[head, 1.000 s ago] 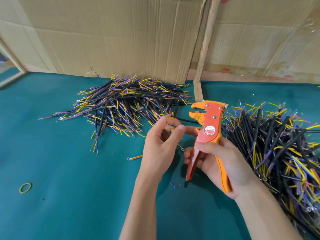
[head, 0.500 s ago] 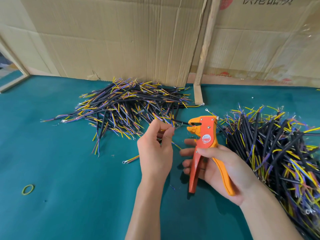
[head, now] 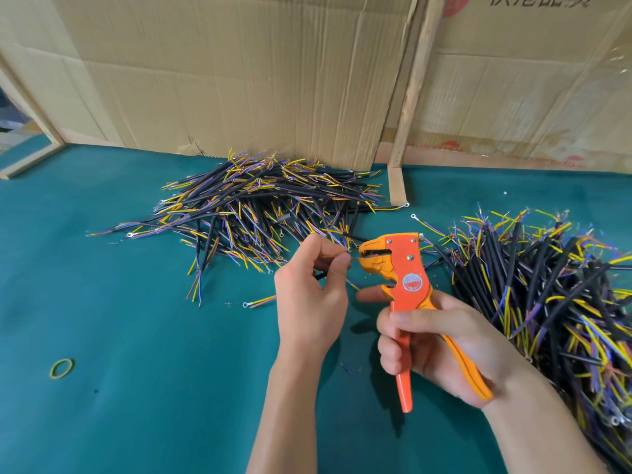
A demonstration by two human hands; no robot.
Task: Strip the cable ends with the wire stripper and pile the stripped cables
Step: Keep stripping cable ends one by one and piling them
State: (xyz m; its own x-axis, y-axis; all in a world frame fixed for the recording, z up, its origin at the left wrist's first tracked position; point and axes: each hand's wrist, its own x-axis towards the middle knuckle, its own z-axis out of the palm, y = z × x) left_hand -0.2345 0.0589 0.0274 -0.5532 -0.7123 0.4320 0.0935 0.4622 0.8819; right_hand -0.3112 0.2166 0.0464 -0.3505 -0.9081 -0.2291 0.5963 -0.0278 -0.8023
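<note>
Far left on the teal counter (head: 102, 422) lies a yellow-green rubber band (head: 62, 367), loose, well apart from everything else; likely off a cable bundle. Behind it, toward the cardboard wall (head: 239, 73), sits the left cable pile (head: 260, 210): black-sheathed cables with yellow, blue and brown cores fanned out, some with ring terminals. Whether this is the stripped pile I cannot confirm, but its spot on the feeding hand's side suggests a drop-off. One short stray wire (head: 260, 302) with a ring terminal lies alone just in front of it.

Centre: left hand (head: 311, 295), grip pinched shut on a single cable (head: 337, 258) between thumb and forefinger, presenting a thin core end level into the mouth of the tool. Holding close to the end keeps the floppy wire straight for insertion.

Right of that, right hand (head: 441, 343), grip wrapped around both handles of the orange wire stripper (head: 400, 268), head up and pointed left toward the cable. Handles look partly squeezed; the core tip sits at the jaws, so stripping seems to be at the clamp stage. A round red-and-white label (head: 412, 281) sits on the tool body; its text is too small to read.

Far right: the larger right cable pile (head: 547, 285), close to the tool hand, probably the supply. Printed characters on the upper-right carton (head: 540, 0) are cut off, unreadable.
</note>
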